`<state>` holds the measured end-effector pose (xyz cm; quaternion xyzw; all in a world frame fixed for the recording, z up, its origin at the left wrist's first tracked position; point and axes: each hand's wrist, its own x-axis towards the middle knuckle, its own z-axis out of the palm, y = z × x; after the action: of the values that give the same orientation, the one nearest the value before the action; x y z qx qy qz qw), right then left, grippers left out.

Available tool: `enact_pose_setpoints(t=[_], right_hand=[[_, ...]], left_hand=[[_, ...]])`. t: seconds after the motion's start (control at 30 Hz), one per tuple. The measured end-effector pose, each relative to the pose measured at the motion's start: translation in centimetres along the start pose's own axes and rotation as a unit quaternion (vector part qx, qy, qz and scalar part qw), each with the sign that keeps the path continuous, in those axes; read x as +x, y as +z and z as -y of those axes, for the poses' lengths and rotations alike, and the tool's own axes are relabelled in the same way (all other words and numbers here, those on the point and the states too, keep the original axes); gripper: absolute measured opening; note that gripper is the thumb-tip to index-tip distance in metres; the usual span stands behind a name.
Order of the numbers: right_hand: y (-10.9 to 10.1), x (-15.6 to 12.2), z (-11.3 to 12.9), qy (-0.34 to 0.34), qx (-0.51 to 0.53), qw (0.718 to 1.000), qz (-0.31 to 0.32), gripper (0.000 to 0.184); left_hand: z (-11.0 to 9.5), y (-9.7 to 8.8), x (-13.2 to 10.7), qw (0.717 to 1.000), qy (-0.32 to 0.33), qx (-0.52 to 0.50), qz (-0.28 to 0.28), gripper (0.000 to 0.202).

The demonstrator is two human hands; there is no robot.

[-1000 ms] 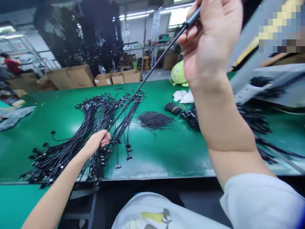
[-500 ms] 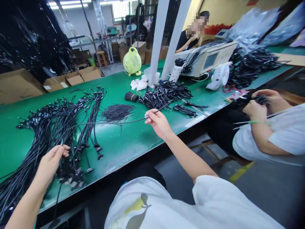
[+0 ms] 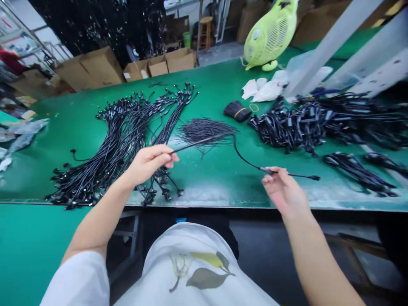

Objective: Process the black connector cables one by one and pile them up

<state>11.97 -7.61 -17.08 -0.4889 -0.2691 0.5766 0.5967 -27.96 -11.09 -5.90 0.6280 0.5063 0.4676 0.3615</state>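
A single black cable (image 3: 237,149) runs between my two hands above the green table (image 3: 219,178). My left hand (image 3: 149,161) is closed, pinching one end of it near the table's front edge. My right hand (image 3: 282,191) is closed on the other end, whose tip sticks out to the right. Just behind and left of my left hand lies a large fan of long black cables with connectors (image 3: 124,140). A loose pile of thin black ties (image 3: 205,129) lies under the cable's arc.
A heap of bundled black cables (image 3: 318,121) fills the right of the table, with smaller bundles (image 3: 357,172) nearer the edge. A bound black tie bundle (image 3: 237,111), white cloths (image 3: 263,89) and a yellow-green fan (image 3: 270,36) stand behind. Cardboard boxes (image 3: 105,66) line the far side.
My left hand has left the cable fan and taken hold of one end of the single cable. My right hand has come down to the table's front edge. The view has swung back left.
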Motion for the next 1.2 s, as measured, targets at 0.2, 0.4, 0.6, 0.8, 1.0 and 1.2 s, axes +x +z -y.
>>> enact_pose_setpoints(t=[0.2,0.4,0.6,0.8,1.0,1.2], right_hand=[[0.4,0.4,-1.8,0.030,-0.005,0.999,0.023,0.014],[1.3,0.8,-2.0,0.031,-0.023,0.999,0.024,0.020],[0.1,1.6,-1.3,-0.003,-0.032,0.999,0.022,0.027],[-2.7,2.9,0.0,-0.056,-0.019,0.996,-0.071,0.028],[-0.8,2.4,-1.6,-0.002,-0.013,0.998,-0.058,0.019],[0.2,2.5,-1.1,-0.031,-0.060,0.994,-0.082,0.020]], left_hand=[[-0.5,0.1,2.2,0.981,0.047,-0.102,-0.156,0.027],[-2.4,0.9,1.4,0.988,0.076,-0.118,-0.070,0.031],[4.4,3.6,0.2,0.992,-0.075,-0.094,0.036,0.024],[9.4,5.4,-6.7,0.920,-0.037,0.313,0.234,0.022],[12.7,-3.2,-7.2,0.875,-0.100,0.457,0.125,0.023],[12.3,-8.7,-7.8,0.890,-0.115,0.425,0.120,0.018]])
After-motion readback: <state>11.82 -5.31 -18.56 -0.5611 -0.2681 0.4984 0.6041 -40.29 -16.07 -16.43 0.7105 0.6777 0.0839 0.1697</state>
